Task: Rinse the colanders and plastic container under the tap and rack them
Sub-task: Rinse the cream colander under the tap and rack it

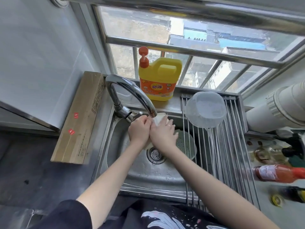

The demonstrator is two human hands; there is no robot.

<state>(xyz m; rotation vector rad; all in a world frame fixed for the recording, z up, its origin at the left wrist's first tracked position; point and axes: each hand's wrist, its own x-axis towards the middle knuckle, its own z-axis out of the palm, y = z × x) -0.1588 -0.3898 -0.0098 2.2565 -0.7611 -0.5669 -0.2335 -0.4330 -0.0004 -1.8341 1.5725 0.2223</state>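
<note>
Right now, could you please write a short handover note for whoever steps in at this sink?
Left hand and right hand together hold a whitish item under the tap spout; it is mostly hidden by the hands, so I cannot tell what it is.
The clear plastic container lies upside down on the drying rack over the right of the sink: racked.
A pale green colander lies in the basin, partly under the rack, not yet racked.
Left to do: finish rinsing the held item, rack it, then rinse and rack the colander.
</note>
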